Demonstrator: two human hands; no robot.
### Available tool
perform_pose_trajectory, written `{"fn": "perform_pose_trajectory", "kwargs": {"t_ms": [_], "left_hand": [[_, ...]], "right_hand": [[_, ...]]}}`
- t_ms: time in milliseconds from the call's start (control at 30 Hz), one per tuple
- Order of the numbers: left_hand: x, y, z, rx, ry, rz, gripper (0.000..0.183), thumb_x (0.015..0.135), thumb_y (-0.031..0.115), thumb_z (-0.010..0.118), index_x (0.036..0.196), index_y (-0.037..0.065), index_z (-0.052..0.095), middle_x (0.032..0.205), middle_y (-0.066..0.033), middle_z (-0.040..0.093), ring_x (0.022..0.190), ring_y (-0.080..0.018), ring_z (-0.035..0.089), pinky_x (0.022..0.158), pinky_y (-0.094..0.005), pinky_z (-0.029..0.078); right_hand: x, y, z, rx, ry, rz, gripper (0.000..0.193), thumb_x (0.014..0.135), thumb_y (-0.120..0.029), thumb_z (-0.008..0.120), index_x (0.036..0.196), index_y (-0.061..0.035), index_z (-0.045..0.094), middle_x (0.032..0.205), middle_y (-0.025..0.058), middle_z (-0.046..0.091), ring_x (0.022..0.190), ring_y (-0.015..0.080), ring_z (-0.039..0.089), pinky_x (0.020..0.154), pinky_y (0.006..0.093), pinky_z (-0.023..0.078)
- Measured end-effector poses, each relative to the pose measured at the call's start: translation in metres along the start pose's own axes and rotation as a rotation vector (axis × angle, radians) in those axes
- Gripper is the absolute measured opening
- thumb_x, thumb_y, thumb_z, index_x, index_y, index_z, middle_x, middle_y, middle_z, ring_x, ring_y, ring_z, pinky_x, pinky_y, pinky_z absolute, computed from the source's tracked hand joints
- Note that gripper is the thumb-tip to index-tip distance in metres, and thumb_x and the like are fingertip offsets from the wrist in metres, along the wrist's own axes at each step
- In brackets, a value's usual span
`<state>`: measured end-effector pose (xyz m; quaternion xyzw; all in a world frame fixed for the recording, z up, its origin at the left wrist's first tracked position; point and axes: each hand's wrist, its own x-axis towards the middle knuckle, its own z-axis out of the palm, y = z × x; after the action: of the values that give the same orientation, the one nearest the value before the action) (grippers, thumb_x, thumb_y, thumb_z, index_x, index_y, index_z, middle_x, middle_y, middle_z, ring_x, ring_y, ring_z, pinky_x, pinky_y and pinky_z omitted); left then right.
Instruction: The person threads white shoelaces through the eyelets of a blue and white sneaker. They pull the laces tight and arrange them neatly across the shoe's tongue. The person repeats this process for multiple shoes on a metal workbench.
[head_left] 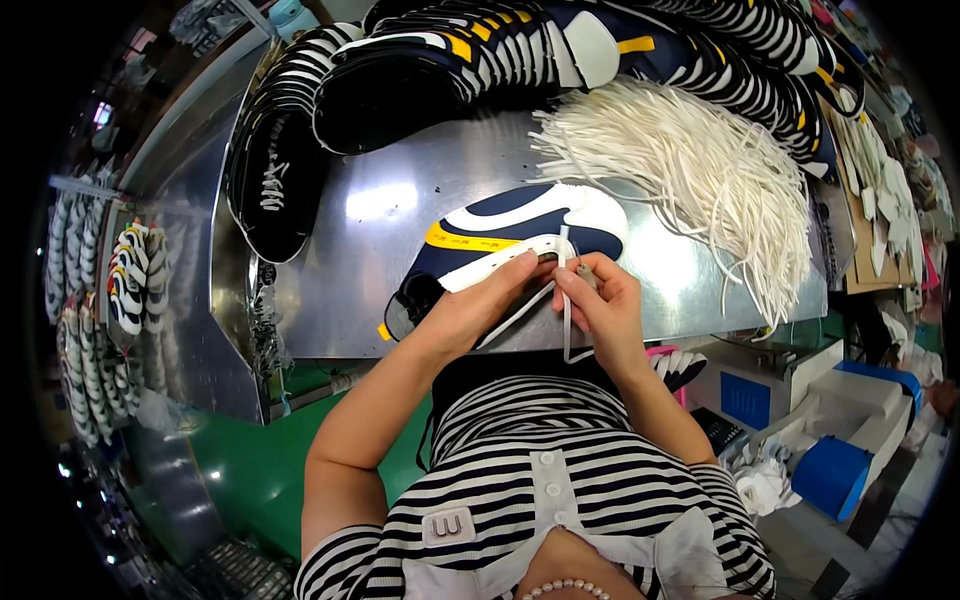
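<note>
The pearl necklace [565,586] and striped shirt [545,430] sit closest to my lens. At the fingertips, the right hand [612,305] has thumb and fingers closed in a narrow pinch around a flat white lace [567,325]; I can't tell what the small metallic bit by them is. The left hand [488,296] grips the white eyelet edge of the navy shoe upper [515,212], which lies on its side on the metal table [465,165], just ahead of both hands. Judging this as lacing, I'd steady that edge, pinch close to the hole, and draw the lace flat, untwisted. Beyond lie the loose lace bundle [690,170] and the stacked uppers [400,85].
</note>
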<state>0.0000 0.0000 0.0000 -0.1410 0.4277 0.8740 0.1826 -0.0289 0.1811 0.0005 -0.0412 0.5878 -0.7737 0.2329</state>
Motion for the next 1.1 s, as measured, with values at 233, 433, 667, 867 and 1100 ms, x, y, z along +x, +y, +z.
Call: {"fn": "perform_pose_trajectory", "kwargs": {"t_ms": [233,433,667,867,1100], "left_hand": [[-0.012,-0.001,0.015,0.217,0.162,0.098,0.025,0.094,0.022,0.069,0.11,0.003,0.069,0.102,-0.0018,0.069,0.088,-0.0086,0.063,0.076,-0.023,0.051],[-0.019,-0.014,0.015,0.365,0.213,0.264,0.024,0.095,0.015,0.068,0.115,0.001,0.068,0.109,-0.0049,0.069,0.095,-0.0109,0.065,0.082,-0.0237,0.052],[-0.026,-0.018,0.014,0.347,0.232,0.268,0.026,0.093,0.014,0.07,0.115,0.0,0.068,0.109,-0.0032,0.069,0.095,-0.0091,0.063,0.081,-0.0239,0.051],[-0.028,-0.015,0.015,0.404,0.24,0.286,0.024,0.094,0.013,0.069,0.114,0.0,0.069,0.109,-0.0026,0.07,0.095,-0.0081,0.063,0.082,-0.0229,0.051],[-0.032,-0.009,0.019,1.469,0.17,0.903,0.023,0.092,0.007,0.066,0.113,0.0,0.068,0.111,-0.0101,0.071,0.1,-0.0192,0.069,0.086,-0.0296,0.052]], "right_hand": [[-0.001,-0.01,-0.009,-0.275,-0.089,0.032,0.011,0.093,-0.013,0.067,0.093,-0.0033,0.064,0.068,-0.0022,0.062,0.056,0.0006,0.046,0.051,0.0172,0.033],[-0.013,-0.023,-0.006,-0.455,-0.137,0.079,0.012,0.096,-0.012,0.063,0.103,-0.0017,0.061,0.076,-0.0017,0.064,0.063,0.0016,0.049,0.057,0.0171,0.037],[-0.023,-0.016,-0.005,-0.467,-0.114,-0.187,0.02,0.099,-0.008,0.057,0.116,0.0018,0.051,0.092,0.0123,0.072,0.079,0.0153,0.067,0.069,0.0247,0.051],[-0.019,-0.015,-0.007,-0.452,-0.108,-0.19,0.011,0.101,-0.007,0.052,0.108,0.0016,0.052,0.089,0.0061,0.07,0.06,0.003,0.048,0.055,0.0184,0.041],[-0.012,-0.026,-0.008,-0.626,-0.138,-0.178,0.01,0.099,-0.005,0.054,0.105,0.0018,0.049,0.082,0.0093,0.07,0.063,0.01,0.059,0.058,0.0233,0.047]]}}
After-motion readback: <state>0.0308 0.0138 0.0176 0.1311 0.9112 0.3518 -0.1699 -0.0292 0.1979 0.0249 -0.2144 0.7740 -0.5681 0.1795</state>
